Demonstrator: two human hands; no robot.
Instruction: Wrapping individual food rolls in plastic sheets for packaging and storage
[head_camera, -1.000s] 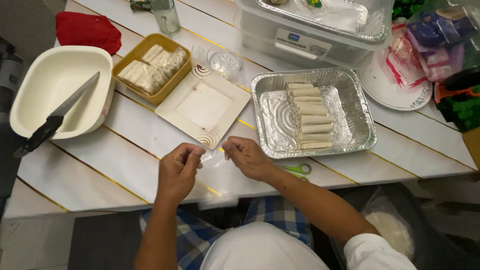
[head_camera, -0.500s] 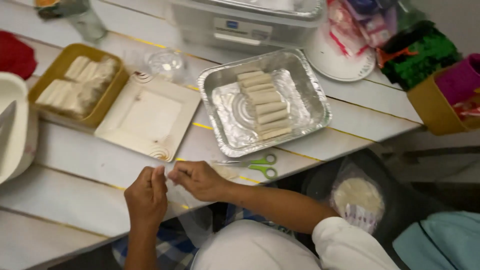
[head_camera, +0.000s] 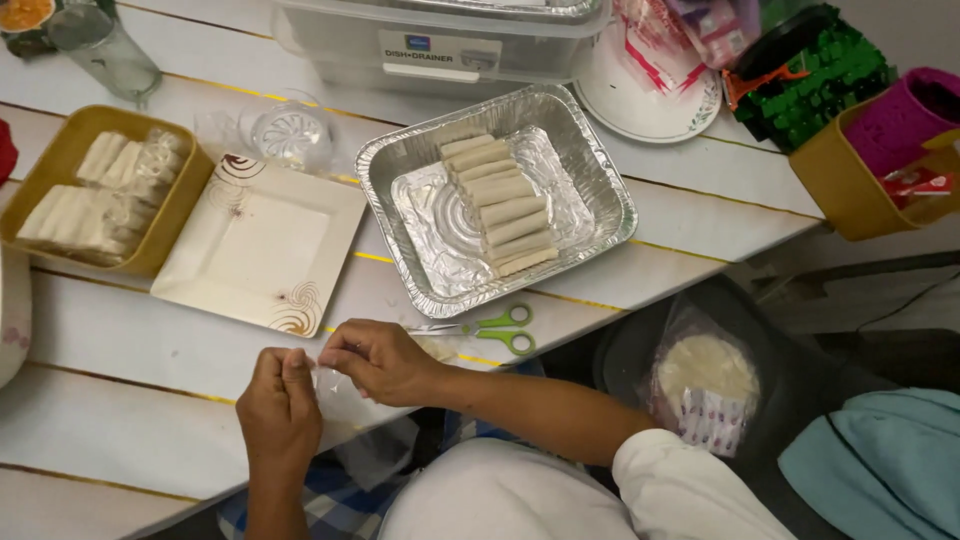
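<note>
Both hands have dropped closer to the table (head_camera: 120, 360) edge since a second ago, left hand (head_camera: 280, 410) and right hand (head_camera: 375, 360) fingers pinched narrow on a clear plastic wrapper (head_camera: 325, 385) stretched between them, green-handled scissors (head_camera: 495, 330) just beyond the right fingers.

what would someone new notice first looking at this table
Most striking is the shiny foil tray at the table's middle, holding a neat row of pale rolls. At the near edge, the left hand and right hand pinch a scrap of clear plastic film between them, with green-handled scissors lying just beside the right hand. To the left sit an empty square plate and a yellow tray of wrapped rolls.
</note>
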